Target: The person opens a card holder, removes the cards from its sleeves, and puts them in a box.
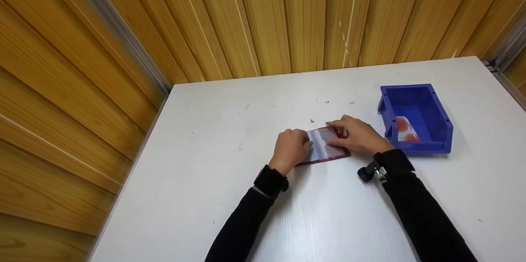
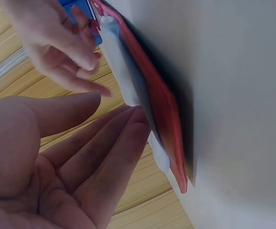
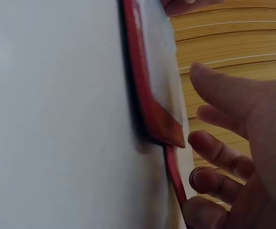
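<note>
A flat, open folder-like cover [image 1: 324, 149] with a red border and pale, clear-looking inner sheets lies on the white table. My left hand [image 1: 290, 149] is at its left side. In the left wrist view, the fingers of that hand [image 2: 95, 162] are extended with their tips against the pale sheet [image 2: 126, 71], thumb apart. Over the cover's right part is my right hand [image 1: 359, 134]. The right wrist view has this hand [image 3: 242, 143] with its thumb spread and fingers loosely bent, one fingertip right at the red edge [image 3: 175, 179].
A blue plastic bin [image 1: 425, 147] stands to the right, just beyond my right wrist. Inside lies a white piece [image 1: 406, 129] with orange-red round shapes. A wood-panelled wall [image 1: 304, 19] runs behind the white table [image 1: 197, 180], and another along its left side.
</note>
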{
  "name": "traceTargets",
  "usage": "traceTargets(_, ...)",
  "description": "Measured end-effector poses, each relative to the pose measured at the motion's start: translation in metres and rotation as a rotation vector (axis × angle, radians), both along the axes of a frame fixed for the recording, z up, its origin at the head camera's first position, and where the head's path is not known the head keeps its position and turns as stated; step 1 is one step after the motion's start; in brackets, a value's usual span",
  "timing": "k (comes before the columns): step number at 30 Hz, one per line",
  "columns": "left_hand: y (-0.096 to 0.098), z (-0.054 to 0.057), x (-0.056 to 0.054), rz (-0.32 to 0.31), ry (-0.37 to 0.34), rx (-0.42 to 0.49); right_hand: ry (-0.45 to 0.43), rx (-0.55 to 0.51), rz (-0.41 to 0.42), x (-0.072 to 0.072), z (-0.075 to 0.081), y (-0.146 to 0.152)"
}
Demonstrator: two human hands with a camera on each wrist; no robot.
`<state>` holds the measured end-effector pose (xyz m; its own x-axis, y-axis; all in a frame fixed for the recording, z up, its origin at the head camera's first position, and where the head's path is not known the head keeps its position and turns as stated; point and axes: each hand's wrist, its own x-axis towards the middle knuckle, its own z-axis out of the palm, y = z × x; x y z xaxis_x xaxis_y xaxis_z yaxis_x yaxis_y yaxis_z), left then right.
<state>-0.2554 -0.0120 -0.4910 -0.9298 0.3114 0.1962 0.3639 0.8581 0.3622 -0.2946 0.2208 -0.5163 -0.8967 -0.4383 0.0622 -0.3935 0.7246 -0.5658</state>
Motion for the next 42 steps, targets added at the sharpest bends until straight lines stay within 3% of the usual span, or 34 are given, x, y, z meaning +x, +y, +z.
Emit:
traceTargets(6, 0.0, 0.001, -0.001, -0.006, 0.013, -0.013, -0.057, 0.017, -0.023, 0.0, -0.004, 0.001)
traceTargets(20, -0.002, -0.002, -0.002, 0.016, -0.045, 0.047, -0.043, -0.006, -0.003, -0.003, -0.009, 0.002)
traceTargets(30, 0.0, 0.0, -0.001, 0.018, -0.021, 0.036, -0.044, -0.071, -0.026, -0.006, -0.012, 0.008)
traceTargets(37, -0.001, -0.001, -0.001, 0.026, -0.056, 0.044, 0.032, -0.074, -0.026, -0.006, -0.011, 0.002)
traceTargets(42, -0.001, -0.001, -0.004, 0.016, -0.067, 0.034, 0.054, -0.109, -0.078, -0.007, -0.008, 0.0)
